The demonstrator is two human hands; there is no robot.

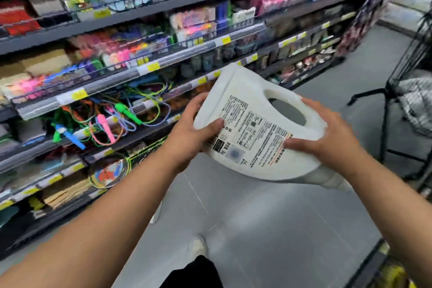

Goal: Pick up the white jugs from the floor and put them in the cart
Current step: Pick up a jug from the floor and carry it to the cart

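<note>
Head view. One white jug [254, 128] is off the floor [268, 222] and held in mid-air between both hands, above the aisle. It lies tilted on its side, printed label facing up, handle opening toward the right, and its cap end pointing down and to the right.

Left hand [191, 133]: the grip is closed on the jug's left edge, thumb on the label face, fingers wrapped beneath. Right hand [327, 138]: the grip is clamped on the handle side, thumb lying across the label, fingers over the handle bar.

The cart [411, 91] is judged to be the black wire frame at the right edge of the view; it stands near the jug but apart from it. Only part of it shows, with some pale, blurred contents inside that cannot be identified.

Status, as a judgement: the pick-up step for this jug is complete; the transfer into the cart is not yet done. No other white jug is visible on the floor in this view, so the number remaining cannot be determined. Stocked shelves [140, 72] fill the left side.
</note>
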